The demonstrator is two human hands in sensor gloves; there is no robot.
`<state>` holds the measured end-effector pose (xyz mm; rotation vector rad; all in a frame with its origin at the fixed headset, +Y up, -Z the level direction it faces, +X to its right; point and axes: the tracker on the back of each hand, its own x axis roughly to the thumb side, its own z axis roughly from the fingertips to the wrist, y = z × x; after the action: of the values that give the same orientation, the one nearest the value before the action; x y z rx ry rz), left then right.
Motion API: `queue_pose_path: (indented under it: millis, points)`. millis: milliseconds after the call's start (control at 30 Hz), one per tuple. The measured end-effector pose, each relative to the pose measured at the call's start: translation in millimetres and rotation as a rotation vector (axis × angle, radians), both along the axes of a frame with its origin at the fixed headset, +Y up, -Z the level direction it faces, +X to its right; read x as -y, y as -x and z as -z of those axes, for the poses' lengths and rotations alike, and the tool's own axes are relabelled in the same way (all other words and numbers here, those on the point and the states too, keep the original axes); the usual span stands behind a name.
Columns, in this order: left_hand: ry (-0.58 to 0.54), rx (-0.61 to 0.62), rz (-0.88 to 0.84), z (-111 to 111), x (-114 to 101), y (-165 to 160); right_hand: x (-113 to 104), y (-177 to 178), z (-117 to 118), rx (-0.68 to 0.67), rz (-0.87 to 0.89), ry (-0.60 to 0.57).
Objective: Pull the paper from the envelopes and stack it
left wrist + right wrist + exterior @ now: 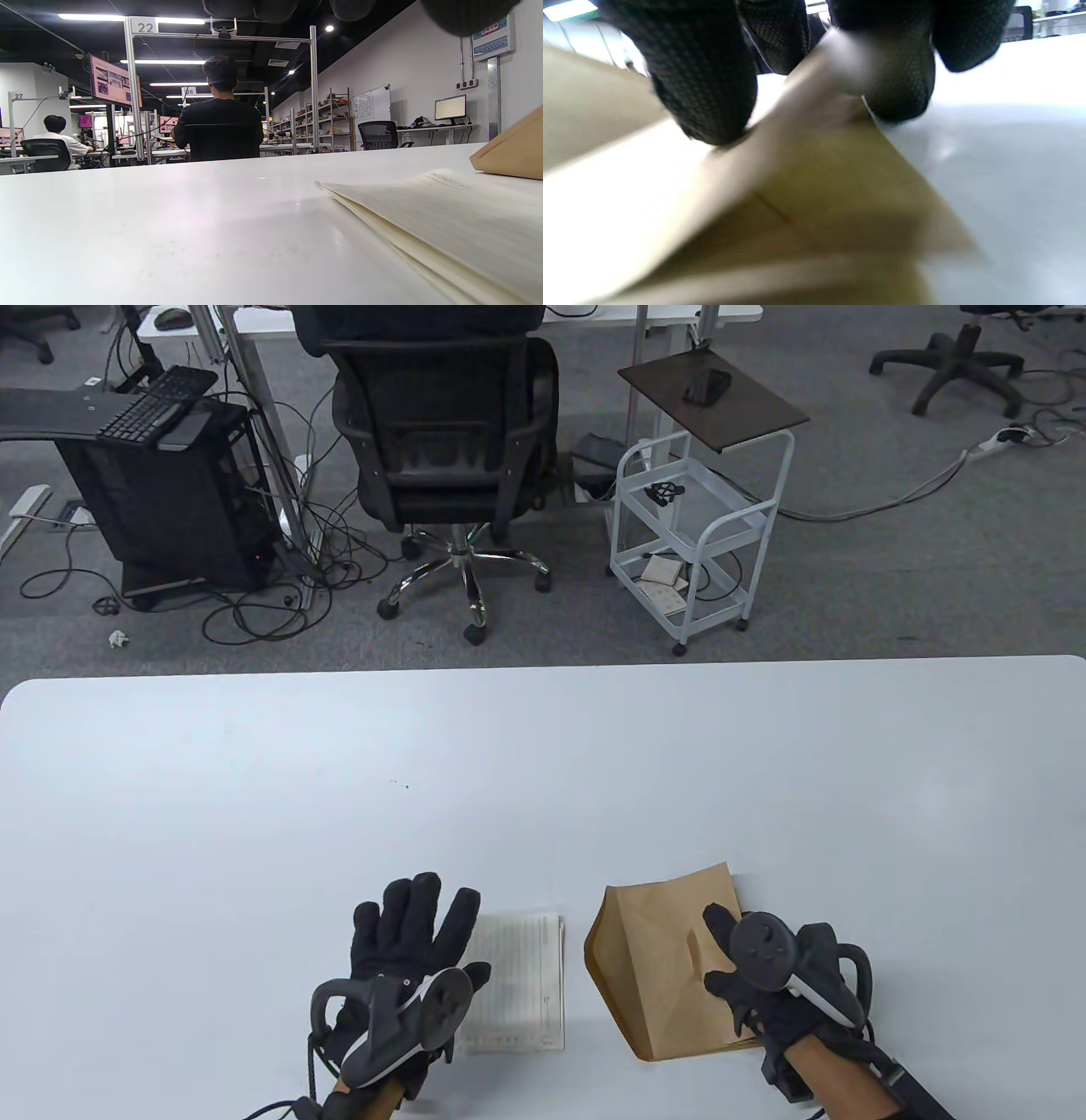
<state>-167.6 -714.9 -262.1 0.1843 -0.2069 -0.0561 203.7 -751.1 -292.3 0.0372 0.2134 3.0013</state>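
On the bench lie one stack of lined paper and one brown envelope; two gloved hands, the left hand and the right hand; beyond, one office chair and one white trolley

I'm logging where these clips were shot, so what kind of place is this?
Probably an open-plan lab or data-collection office. Numbered frame stations stand in rows, people sit at monitors, and an office chair and cabled computer tower stand beyond the white table.
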Motion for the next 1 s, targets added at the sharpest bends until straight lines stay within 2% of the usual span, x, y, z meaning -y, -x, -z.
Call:
queue_pose_path:
  millis: [433, 600, 800, 1000]
  points:
    - [0.005, -0.008, 0.010, 0.8, 0.2, -0.4, 4.4, -1.0, 3.0, -0.011, 0.025, 0.033]
    - [0.011, -0.014, 0.021, 1.9, 1.1, 0.1, -5.3, -5.2, 5.2, -0.007, 0.074, 0.045]
    - [0.008, -0.017, 0.014, 2.7, 0.6, 0.9, -38.7, -1.7, 1.4, -0.066, 0.145, -0.084]
    - [0.011, -0.013, 0.014, 3.7, 0.6, 0.9, -49.2, 13.9, -15.1, -0.195, 0.104, -0.227]
